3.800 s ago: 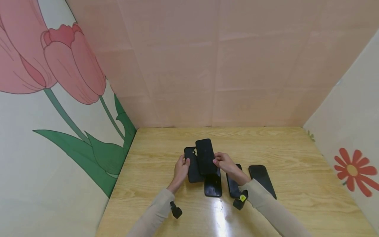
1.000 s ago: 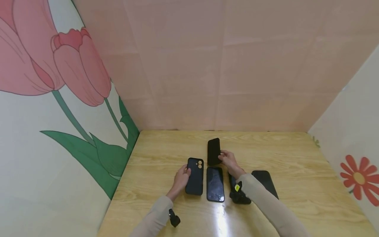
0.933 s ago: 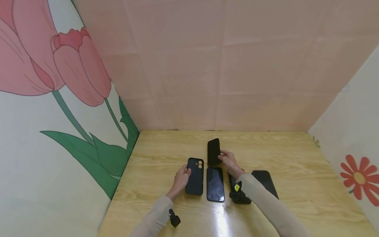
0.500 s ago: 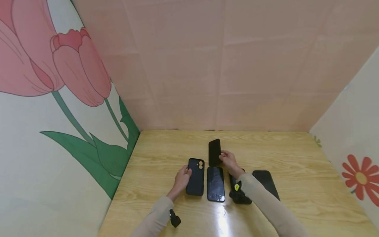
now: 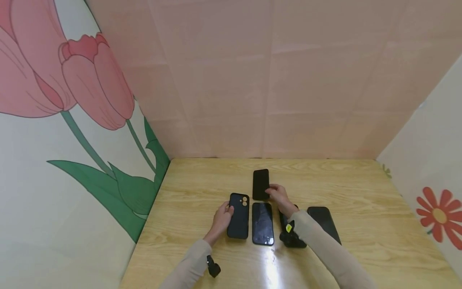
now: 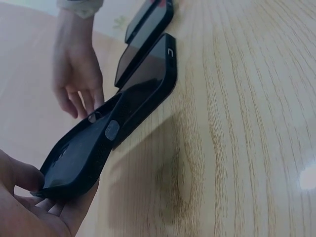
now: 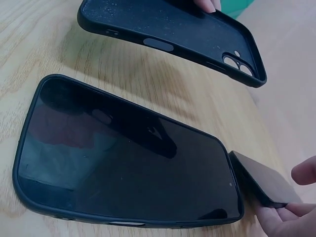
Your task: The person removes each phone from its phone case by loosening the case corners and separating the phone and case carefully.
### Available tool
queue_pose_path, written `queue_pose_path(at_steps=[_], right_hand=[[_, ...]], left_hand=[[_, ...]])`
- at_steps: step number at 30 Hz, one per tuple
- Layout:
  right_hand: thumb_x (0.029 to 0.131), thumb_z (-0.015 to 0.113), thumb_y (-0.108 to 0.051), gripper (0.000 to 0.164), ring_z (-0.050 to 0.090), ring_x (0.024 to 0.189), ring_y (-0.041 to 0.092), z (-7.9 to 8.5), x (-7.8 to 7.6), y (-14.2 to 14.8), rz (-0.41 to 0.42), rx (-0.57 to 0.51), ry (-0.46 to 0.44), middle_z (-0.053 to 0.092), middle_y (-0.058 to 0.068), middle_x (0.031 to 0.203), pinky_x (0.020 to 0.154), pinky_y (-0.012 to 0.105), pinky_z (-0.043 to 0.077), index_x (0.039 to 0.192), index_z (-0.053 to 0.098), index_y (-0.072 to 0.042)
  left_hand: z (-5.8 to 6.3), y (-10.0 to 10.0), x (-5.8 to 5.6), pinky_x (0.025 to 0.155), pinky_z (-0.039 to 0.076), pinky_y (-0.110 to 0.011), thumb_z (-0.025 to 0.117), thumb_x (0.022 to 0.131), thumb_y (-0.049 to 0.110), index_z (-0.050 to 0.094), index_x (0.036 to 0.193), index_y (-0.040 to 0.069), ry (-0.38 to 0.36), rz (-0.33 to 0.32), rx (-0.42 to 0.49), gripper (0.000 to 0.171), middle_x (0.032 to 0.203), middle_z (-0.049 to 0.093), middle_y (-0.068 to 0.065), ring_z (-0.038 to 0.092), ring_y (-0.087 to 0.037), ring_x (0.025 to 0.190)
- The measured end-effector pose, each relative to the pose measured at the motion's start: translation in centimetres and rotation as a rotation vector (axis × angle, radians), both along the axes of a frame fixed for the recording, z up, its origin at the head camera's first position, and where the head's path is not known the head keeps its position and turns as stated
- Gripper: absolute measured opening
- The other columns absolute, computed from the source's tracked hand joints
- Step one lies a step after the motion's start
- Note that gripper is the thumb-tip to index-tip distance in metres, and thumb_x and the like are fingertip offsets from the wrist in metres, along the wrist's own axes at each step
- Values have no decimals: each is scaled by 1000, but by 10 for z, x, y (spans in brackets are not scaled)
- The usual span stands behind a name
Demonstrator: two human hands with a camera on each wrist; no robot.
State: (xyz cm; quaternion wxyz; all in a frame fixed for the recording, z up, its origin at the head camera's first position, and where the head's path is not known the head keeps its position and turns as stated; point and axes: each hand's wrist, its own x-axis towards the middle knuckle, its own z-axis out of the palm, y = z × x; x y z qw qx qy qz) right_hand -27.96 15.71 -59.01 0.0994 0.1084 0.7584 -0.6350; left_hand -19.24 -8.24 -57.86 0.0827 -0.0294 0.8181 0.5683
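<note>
My left hand (image 5: 221, 218) grips the lower left edge of an empty dark phone case (image 5: 238, 216), thumb inside and fingers beneath. Its camera cutouts are at the upper right, and the left wrist view shows the case raised at a slant over the table. My right hand (image 5: 280, 198) is at the right edge of a black smartphone (image 5: 260, 184) at the back; in the right wrist view its fingers lie under one corner, with the thumb lifted away from the phone. Between the hands, a cased smartphone (image 7: 128, 153) lies screen up, just in front of the back phone.
Another dark phone (image 5: 283, 218) lies partly hidden under my right wrist and its camera. Farther right is a black phone (image 5: 325, 223), partly covered by the sleeve. The wooden table (image 5: 187, 180) meets a pink wall covering (image 5: 216, 100) behind.
Earlier, the right hand held the black smartphone over the case; it then moved it behind the cased phone. In the last half second that phone has tipped flatter and the right thumb has come off.
</note>
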Motion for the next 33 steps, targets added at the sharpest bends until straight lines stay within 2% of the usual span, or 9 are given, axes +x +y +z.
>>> queue_pose_path(at_steps=[7,23,33], right_hand=[[98,50,-6,53,40,131,44,2,1,1,16,-26,-14,38,35,143,106,53,37,144,34,15],[98,51,-11,54,39,133,41,2,-1,3,6,-11,-17,39,32,146,107,51,35,145,36,13],[98,52,-12,54,36,136,42,2,-1,3,12,-18,-24,37,31,147,109,52,33,144,37,12]], left_hand=[[0,-1,0,98,44,-55,46,105,18,49,141,-2,-8,-11,5,41,134,56,-25,57,-39,117],[4,0,0,96,45,-53,46,105,16,48,140,-5,-20,-5,7,41,133,56,-26,58,-39,116],[3,-1,1,93,47,-53,48,104,16,51,138,-4,-15,-5,8,40,125,61,-25,61,-37,110]])
